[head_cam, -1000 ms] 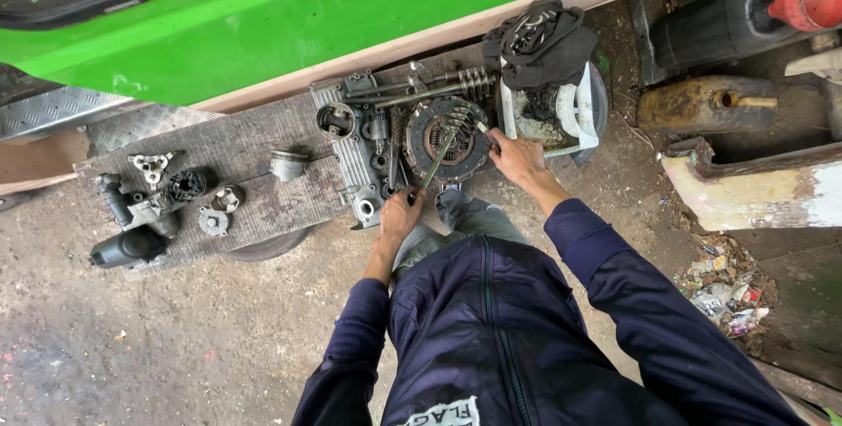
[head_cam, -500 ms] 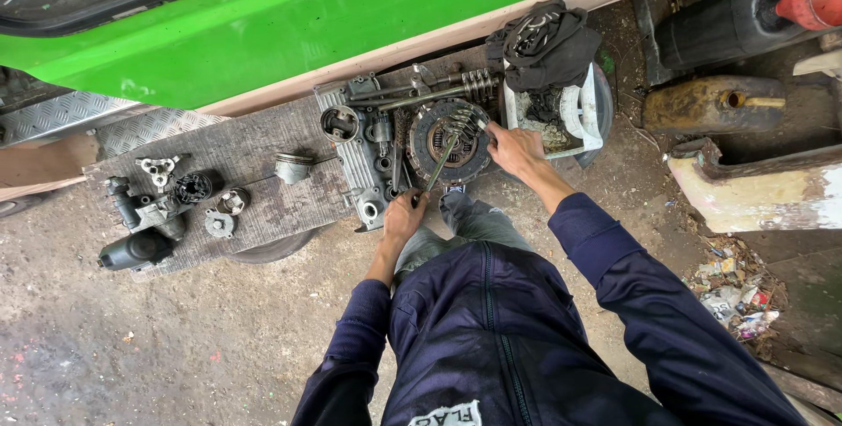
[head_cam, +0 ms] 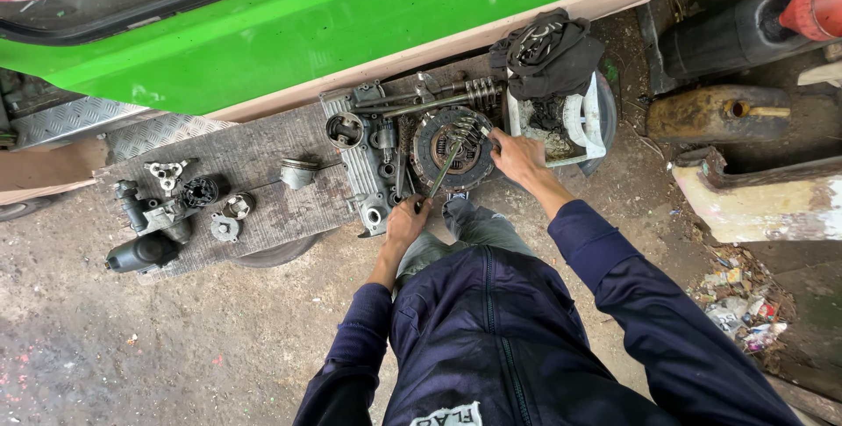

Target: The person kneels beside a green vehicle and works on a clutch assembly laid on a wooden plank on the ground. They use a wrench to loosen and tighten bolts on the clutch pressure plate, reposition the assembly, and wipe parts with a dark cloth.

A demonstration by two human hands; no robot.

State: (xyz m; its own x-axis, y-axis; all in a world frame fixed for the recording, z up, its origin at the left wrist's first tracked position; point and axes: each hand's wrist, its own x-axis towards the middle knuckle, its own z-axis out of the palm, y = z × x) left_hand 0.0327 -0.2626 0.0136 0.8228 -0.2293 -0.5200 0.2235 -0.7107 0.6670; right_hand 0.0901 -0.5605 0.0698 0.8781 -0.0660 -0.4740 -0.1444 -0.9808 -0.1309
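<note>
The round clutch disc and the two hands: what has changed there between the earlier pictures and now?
Almost nothing. The left hand still grips the lower end of the long tool, which still lies across the clutch disc, and the right hand stays at the disc's right edge. Nothing was picked up or let go. The loose parts on the board lie as before.

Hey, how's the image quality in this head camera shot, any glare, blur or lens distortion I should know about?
Head view: soft, even daylight, no harsh shadows or glare on the round grey clutch disc; left hand, right hand and long metal wrench look sharp; wide-angle lens bends the bright green vehicle panel and stretches the dark blue sleeves near the edges.
</note>
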